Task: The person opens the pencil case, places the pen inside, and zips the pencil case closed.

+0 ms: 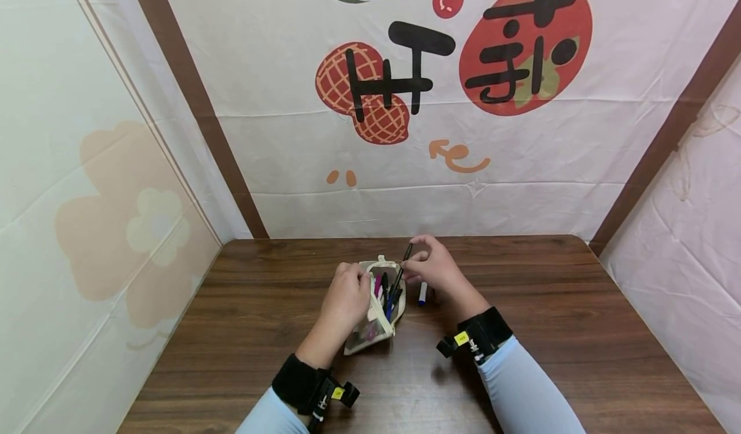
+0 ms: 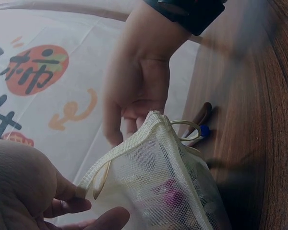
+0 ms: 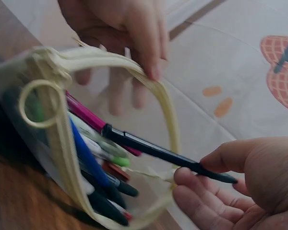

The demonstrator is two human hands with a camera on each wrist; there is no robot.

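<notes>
Black pen (image 1: 401,274): pinched at its upper end by right hand (image 1: 433,267), long axis slanting down into open mouth of pencil case (image 1: 376,308), whose rim left hand (image 1: 346,296) grips; table (image 1: 579,331) beneath.

From my head camera the scene is evenly and brightly lit, with soft light from above and no hard glare; the table (image 1: 556,331) shows only faint shadows under the forearms and a small dark one beneath the right hand (image 1: 437,270). Its wide lens bends the wall seams outward toward the edges. Both wrist views look much dimmer and greyish, as if underexposed. In the left wrist view the left hand (image 2: 24,191) sits close and soft, and the wood at the top right smears into blur. In the right wrist view the black pen (image 3: 163,153) is fairly sharp while the backdrop is soft.
</notes>
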